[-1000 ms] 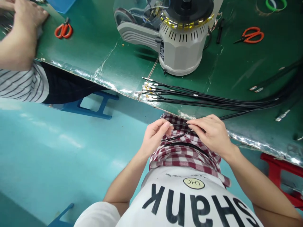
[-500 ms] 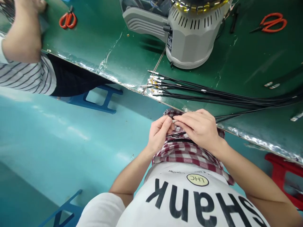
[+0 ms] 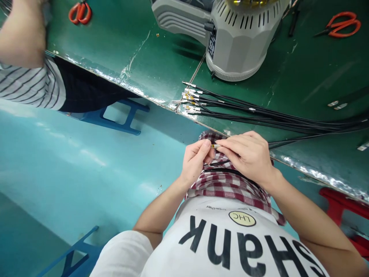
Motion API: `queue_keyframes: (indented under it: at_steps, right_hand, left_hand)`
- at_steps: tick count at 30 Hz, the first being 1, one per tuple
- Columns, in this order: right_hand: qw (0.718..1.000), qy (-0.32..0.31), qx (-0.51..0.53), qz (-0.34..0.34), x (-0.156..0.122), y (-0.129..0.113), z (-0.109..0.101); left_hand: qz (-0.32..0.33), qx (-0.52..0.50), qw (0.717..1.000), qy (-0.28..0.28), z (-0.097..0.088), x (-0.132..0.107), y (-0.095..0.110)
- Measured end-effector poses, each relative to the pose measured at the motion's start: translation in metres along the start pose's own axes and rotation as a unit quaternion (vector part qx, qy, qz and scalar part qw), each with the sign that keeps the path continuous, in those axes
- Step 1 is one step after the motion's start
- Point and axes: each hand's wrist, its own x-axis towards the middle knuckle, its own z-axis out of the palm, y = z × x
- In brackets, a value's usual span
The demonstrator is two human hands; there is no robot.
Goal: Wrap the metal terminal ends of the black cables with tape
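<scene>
Between my two hands, over my lap, is a small cable connector (image 3: 215, 146) with a metallic body and a yellowish band. My left hand (image 3: 196, 157) pinches one end of it between thumb and forefinger. On its other end, the fingers of my right hand (image 3: 246, 154) are closed, the palm turned down. Black cable (image 3: 221, 170) lies across the checked cloth on my lap and passes under my right hand. A bundle of black cables (image 3: 259, 112) with metal ends (image 3: 191, 100) rests on the green table just beyond my hands.
A grey machine (image 3: 239, 46) stands on the green table (image 3: 121, 50). Orange-handled scissors (image 3: 343, 25) lie at right, another orange-handled tool (image 3: 80, 13) at left. A co-worker's arm (image 3: 24, 34) is at the far left. Blue stools (image 3: 123, 115) and a red stool (image 3: 334, 202) stand below.
The connector's yellowish band now shows between my fingers, with my right fingertips slightly farther from my left. The view has shifted a little; both hands stay closed on the connector.
</scene>
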Motion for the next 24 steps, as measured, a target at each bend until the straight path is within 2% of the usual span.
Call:
queue_keyframes:
  at_steps: [9,12,14,17,21,24]
  right_hand:
    - [1.000,-0.004,0.002,-0.016,0.001,-0.005,0.006]
    - [1.000,-0.001,0.001,-0.020,0.000,-0.006,0.007]
    - [1.000,-0.024,0.003,-0.016,0.001,-0.004,0.004]
    - [0.999,-0.039,0.015,0.000,0.007,0.010,-0.004]
    - [0.997,0.041,-0.040,0.055,0.017,0.041,-0.011]
    - [0.994,0.046,-0.070,0.068,0.019,0.059,-0.009]
  left_hand:
    - [0.005,-0.019,1.000,-0.007,-0.002,0.000,-0.006]
    - [-0.002,0.001,1.000,-0.003,-0.003,0.000,-0.006]
    - [0.004,0.040,0.999,-0.003,-0.003,0.000,-0.005]
    - [0.006,0.094,0.995,-0.018,-0.003,0.001,-0.005]
    - [0.002,0.112,0.993,-0.035,-0.006,0.000,-0.007]
    - [0.009,0.128,0.991,-0.047,-0.012,-0.006,-0.009]
